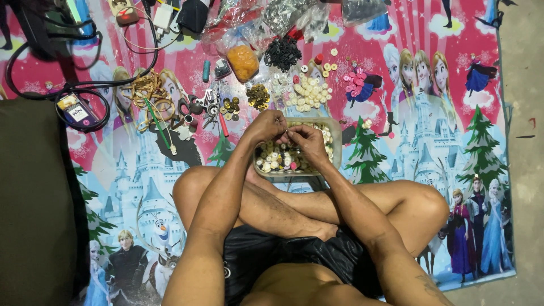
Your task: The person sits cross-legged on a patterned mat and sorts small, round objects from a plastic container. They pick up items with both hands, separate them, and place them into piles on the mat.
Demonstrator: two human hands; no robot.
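Far left edge of the mat (pixel 470 187): black cables (pixel 56 90) looped around a small dark device (pixel 77 111). Next, toward the upper middle: a heap of gold-coloured rings and chain (pixel 148 90), then metal tools (pixel 207 105) and a cluster of dark brass-coloured beads (pixel 259 95). Near the top edge: a clear bag of orange beads (pixel 243 61) and a pile of black rings (pixel 282 54).

Centre: a clear plastic container (pixel 336 141) of cream and mixed beads sits on the mat just ahead of the person's crossed legs. Left hand (pixel 265 127) and right hand (pixel 306 140) meet directly above it, fingertips pinched narrow and touching each other; what they grip is too small to identify.

Behind the container: loose cream buttons (pixel 310 90). Right of those: a small scatter of pink beads (pixel 356 83). Right edge of the mat meets bare concrete floor (pixel 524 85).
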